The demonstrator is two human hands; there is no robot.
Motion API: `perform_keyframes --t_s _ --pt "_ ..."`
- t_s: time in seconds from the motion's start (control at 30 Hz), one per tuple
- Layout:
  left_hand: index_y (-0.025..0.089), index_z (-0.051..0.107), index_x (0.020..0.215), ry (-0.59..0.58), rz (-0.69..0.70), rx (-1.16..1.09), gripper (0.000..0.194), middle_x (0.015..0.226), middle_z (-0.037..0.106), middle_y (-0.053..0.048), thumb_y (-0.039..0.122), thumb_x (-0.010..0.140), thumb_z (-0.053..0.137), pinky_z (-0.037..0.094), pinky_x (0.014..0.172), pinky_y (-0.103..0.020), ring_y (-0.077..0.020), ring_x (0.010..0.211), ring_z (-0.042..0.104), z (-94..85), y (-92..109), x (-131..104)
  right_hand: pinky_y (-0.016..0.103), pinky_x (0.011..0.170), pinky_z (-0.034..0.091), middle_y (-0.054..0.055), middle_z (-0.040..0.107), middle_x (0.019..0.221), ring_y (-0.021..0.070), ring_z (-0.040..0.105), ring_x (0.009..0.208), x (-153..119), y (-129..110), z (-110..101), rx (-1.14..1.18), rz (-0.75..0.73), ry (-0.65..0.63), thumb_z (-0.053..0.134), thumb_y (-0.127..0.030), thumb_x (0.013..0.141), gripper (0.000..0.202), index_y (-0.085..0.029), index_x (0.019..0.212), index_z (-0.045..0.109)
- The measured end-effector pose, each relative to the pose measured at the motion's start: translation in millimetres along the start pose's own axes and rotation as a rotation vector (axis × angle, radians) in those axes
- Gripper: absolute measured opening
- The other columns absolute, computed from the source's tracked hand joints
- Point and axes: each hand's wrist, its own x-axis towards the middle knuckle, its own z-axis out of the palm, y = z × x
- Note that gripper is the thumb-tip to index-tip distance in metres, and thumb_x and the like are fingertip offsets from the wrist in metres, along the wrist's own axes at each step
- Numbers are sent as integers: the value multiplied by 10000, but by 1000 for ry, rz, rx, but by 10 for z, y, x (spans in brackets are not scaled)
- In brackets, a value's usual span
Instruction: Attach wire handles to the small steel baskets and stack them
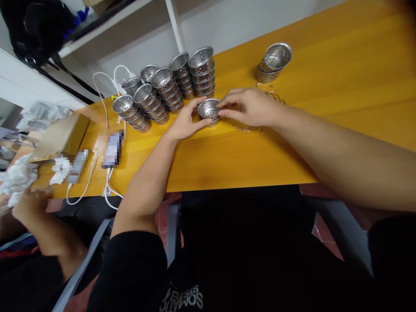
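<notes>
Yellow-brown wood makes up the tabletop, running under both hands and out well past them on either side. Beyond the left hand, toward the wall, stands a white shelf unit. Nearer, just past that hand and to its left, rise several columns of stacked metal cups, some tilted, all pierced with holes. Farther left of the same hand lies a cardboard box, and in front of it a co-worker's hand, too blurred to read. Between box and left forearm sits a dark handheld device, its face pixelated, with a white cable near it.

Beyond the right hand, two more cups rest together, the upper one tipped. Directly between the two hands is the perforated cup, upright, with another rim showing just below it. The left hand grasps it, thumb on the near side and fingers around the far side. The right hand has its fingertips at the rim; whether they pinch it or merely touch, I cannot tell. Thin wire loops lie beside and beneath the right hand.

The step in hand looks like seating or adjusting this cup on the one below. The next move would call for a steady left grip and light right fingertips.
</notes>
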Motion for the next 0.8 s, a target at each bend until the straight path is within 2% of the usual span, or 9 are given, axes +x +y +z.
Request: perform_keyframes --t_s 0.1,0.17,0.3,0.37,0.43,0.5,0.6,0.7,0.8 --pt "269 630 1825 -3 1 3 1298 1923 718 -242 1141 900 895 638 1507 -647 -455 1757 769 5 -7 -19 715 1244 681 89 942 1450 491 864 1344 -19 -42 12 26 -17 -2 837 -928 1134 553 -458 1387 977" --pt "279 603 1835 9 -1 4 1300 1931 708 -238 1144 907 884 640 1505 -646 -452 1755 770 27 -21 -25 711 1257 675 109 935 1470 485 863 1343 -27 -79 0 -2 -14 12 829 -892 1157 568 -435 1472 951" --pt "285 554 1846 24 -8 14 1319 1926 705 -239 1150 905 877 636 1505 -644 -455 1760 765 78 -54 -14 668 1281 653 181 908 1466 442 866 1291 -3 -90 -108 -99 43 109 773 -646 1251 438 -319 1514 897" --pt "279 540 1852 21 -14 25 1340 1920 708 -243 1154 897 881 627 1513 -651 -460 1760 763 85 -50 -13 642 1326 623 213 871 1498 431 826 1374 15 -65 -212 -185 92 205 738 -475 1261 346 -279 1513 873" --pt "269 530 1863 13 -23 38 1355 1917 708 -251 1153 898 881 613 1526 -661 -465 1765 755 77 -28 -24 638 1419 548 237 789 1631 432 728 1554 24 -39 -339 -291 162 304 743 -345 1236 362 -266 1579 828" --pt "260 528 1871 4 -32 55 1353 1914 710 -259 1153 911 863 599 1537 -668 -470 1773 743 61 2 -41 662 1509 435 259 647 1815 445 593 1724 22 -20 -464 -375 275 365 785 -274 1216 467 -258 1683 768" --pt "269 523 1881 -5 -36 83 1339 1906 717 -257 1162 931 827 571 1558 -672 -471 1792 724 50 25 -56 686 1530 363 273 494 1951 480 472 1836 24 7 -591 -460 494 362 854 -255 1224 505 -229 1723 784" --pt "287 498 1899 -3 -27 85 1370 1915 707 -247 1172 911 840 544 1576 -678 -478 1821 697 63 1 -47 620 1520 383 258 516 1956 468 485 1844 45 71 -624 -504 675 337 949 -267 1219 420 -198 1629 881" --pt "288 468 1909 0 -11 71 1413 1946 665 -249 1177 884 861 541 1577 -683 -488 1835 677 88 -64 -26 589 1520 390 240 567 1929 439 514 1826 63 158 -623 -486 726 310 934 -250 1244 315 -214 1556 914"
